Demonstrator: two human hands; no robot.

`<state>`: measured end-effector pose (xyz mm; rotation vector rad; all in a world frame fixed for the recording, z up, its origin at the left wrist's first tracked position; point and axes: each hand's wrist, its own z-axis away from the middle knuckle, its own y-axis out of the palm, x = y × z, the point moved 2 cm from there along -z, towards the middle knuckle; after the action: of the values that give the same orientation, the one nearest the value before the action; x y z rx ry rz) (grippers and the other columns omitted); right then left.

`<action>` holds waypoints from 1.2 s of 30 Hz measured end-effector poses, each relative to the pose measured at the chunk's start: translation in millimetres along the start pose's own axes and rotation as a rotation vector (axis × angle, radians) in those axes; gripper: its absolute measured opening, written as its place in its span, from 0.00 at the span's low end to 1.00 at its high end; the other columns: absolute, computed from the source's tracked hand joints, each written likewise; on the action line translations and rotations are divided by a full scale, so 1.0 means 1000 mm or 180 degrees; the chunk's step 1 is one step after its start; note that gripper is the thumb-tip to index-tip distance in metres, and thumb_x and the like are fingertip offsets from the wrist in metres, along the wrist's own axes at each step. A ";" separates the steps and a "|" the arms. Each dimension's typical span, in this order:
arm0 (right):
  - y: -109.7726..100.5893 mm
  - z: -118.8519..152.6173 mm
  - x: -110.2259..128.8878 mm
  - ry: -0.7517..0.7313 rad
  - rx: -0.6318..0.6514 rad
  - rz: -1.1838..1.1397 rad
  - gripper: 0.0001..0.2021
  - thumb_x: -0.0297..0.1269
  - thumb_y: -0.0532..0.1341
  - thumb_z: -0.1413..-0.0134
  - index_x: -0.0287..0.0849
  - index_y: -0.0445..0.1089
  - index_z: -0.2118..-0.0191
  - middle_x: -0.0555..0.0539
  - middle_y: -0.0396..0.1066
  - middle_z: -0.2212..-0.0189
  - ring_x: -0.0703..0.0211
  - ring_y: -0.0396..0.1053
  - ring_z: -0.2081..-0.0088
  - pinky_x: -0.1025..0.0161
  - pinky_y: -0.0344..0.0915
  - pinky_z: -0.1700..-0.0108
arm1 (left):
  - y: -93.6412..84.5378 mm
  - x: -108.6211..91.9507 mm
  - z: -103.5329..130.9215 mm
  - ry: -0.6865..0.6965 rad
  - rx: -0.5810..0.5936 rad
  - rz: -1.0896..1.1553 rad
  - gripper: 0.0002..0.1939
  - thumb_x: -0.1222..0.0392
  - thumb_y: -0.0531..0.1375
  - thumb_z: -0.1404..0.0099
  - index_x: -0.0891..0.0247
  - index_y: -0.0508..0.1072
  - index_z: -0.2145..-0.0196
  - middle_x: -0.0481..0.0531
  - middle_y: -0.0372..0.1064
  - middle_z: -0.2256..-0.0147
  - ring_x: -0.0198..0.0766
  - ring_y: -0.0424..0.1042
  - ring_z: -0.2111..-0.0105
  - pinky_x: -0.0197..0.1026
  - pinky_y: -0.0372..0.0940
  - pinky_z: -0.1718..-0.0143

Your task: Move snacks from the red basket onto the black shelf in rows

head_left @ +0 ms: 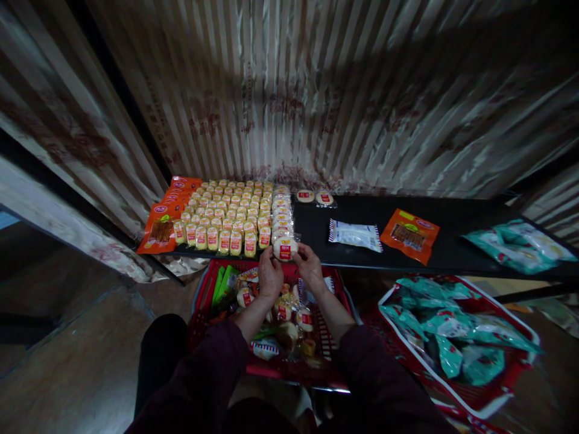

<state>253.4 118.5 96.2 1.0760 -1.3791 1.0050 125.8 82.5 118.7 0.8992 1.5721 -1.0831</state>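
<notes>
A round, flat wrapped cake (285, 249) with a red label is pinched at its edges between my two hands, at the front of the black shelf (312, 232). My left hand (270, 274) grips its left side and my right hand (309, 265) its right side. Directly behind it runs a column of similar round wrapped cakes (283, 211). Left of that column stand tight rows of small yellow wrapped cakes (221, 211). Under my forearms a red basket (198, 313) holds loose round cakes, a green packet (225, 284) and other mixed snacks.
Two round cakes (315, 197) lie at the shelf's back. Rightward are a white packet (355, 234), an orange packet (409, 235) and teal bags (520, 244). Orange packets (163, 220) lie at the left end. A second basket (520, 328) holds teal bags. Curtain (289, 90) hangs behind.
</notes>
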 end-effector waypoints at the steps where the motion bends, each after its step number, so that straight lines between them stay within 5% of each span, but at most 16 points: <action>1: 0.000 -0.001 -0.001 -0.0011 -0.0006 0.0029 0.20 0.47 0.63 0.60 0.41 0.69 0.60 0.45 0.75 0.64 0.54 0.71 0.62 0.55 0.68 0.56 | 0.000 0.000 0.000 0.0020 -0.0006 -0.0021 0.23 0.75 0.51 0.44 0.66 0.67 0.51 0.60 0.69 0.53 0.41 0.68 0.51 0.47 0.60 0.44; 12: 0.000 -0.004 -0.003 0.0035 0.0067 0.0184 0.18 0.45 0.63 0.59 0.42 0.69 0.61 0.47 0.74 0.66 0.55 0.70 0.64 0.56 0.67 0.57 | -0.004 -0.006 0.008 0.0538 0.0188 -0.0802 0.26 0.75 0.50 0.44 0.69 0.69 0.48 0.63 0.62 0.45 0.44 0.60 0.43 0.48 0.55 0.39; 24: -0.006 -0.008 0.001 -0.0611 -0.0221 0.1439 0.14 0.42 0.61 0.57 0.43 0.73 0.62 0.43 0.71 0.60 0.50 0.67 0.58 0.51 0.63 0.51 | -0.006 -0.008 0.014 0.1085 0.0587 -0.1587 0.32 0.76 0.51 0.46 0.61 0.66 0.44 0.57 0.53 0.38 0.48 0.53 0.39 0.52 0.54 0.39; 36: -0.004 -0.011 -0.007 -0.0183 -0.0031 0.1105 0.16 0.43 0.59 0.55 0.42 0.71 0.60 0.45 0.74 0.64 0.54 0.71 0.62 0.53 0.66 0.53 | -0.003 0.004 0.012 0.1158 0.0844 -0.1685 0.34 0.76 0.51 0.46 0.64 0.62 0.41 0.58 0.51 0.37 0.49 0.51 0.39 0.54 0.55 0.40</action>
<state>259.7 128.5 90.2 0.8800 -1.6528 1.2217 125.9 70.6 114.0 0.9138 2.0736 -1.5954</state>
